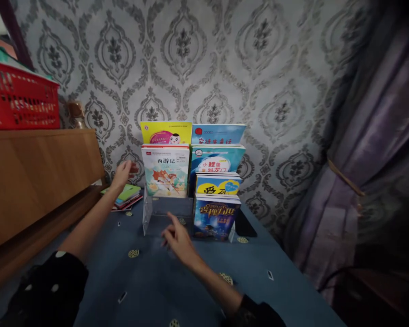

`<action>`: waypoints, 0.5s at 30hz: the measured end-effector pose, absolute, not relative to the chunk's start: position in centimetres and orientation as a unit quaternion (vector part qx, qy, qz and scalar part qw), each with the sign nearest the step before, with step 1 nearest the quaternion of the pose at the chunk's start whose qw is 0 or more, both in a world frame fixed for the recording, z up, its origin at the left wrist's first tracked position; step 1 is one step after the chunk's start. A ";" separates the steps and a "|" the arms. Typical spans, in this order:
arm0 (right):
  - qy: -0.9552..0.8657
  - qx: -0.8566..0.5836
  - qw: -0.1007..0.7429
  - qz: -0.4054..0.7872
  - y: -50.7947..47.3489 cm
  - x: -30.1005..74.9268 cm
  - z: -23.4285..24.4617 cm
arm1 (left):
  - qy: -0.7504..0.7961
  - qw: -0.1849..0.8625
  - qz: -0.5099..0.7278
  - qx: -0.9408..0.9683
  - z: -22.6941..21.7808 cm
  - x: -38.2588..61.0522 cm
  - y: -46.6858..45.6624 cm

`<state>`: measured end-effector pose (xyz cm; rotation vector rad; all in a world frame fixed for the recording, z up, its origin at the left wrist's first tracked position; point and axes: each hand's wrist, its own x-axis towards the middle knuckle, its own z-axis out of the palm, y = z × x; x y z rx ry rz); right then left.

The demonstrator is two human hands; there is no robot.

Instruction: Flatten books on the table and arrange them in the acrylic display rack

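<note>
A clear tiered book rack [148, 218] stands on the blue cloth, with books upright in its left and right columns. My right hand [180, 240] is in front of the rack's lower left tier, holding nothing, its index finger stretched out and the others loosely bent. To the left of the white-covered book [167, 175], my left hand [124, 172] hovers with fingers apart and nothing visible in them. Below it lies a small stack of books [127, 195], green on top. On the right column's front tier is a dark blue book [216, 218], with a yellow-and-blue book [218, 184] behind it.
A wooden cabinet [44, 177] runs along the left side and carries a red plastic basket [23, 97]. Beside the rack's right edge lies a flat black object [246, 223]. A tied purple curtain [357, 181] hangs at the right. Patterned wallpaper covers the wall behind.
</note>
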<state>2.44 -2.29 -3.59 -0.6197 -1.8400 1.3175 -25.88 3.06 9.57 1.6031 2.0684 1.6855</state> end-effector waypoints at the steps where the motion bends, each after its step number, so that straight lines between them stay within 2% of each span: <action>1: -0.734 -0.242 0.351 0.528 -3.2 2.6 -5.0 | 0.690 0.010 0.514 0.510 8.0 -26.9 2.5; 5: -0.730 -0.270 0.286 0.559 -5.4 2.9 -10.1 | 0.782 -0.022 0.387 0.488 2.0 -30.3 0.9; 8: -0.723 -0.277 0.302 0.557 -5.6 3.0 -12.3 | 0.818 -0.048 0.304 0.485 -1.3 -31.9 0.5; 15: -0.728 -0.286 0.303 0.544 -5.4 3.1 -12.7 | 0.842 -0.093 0.157 0.508 -4.3 -33.6 2.2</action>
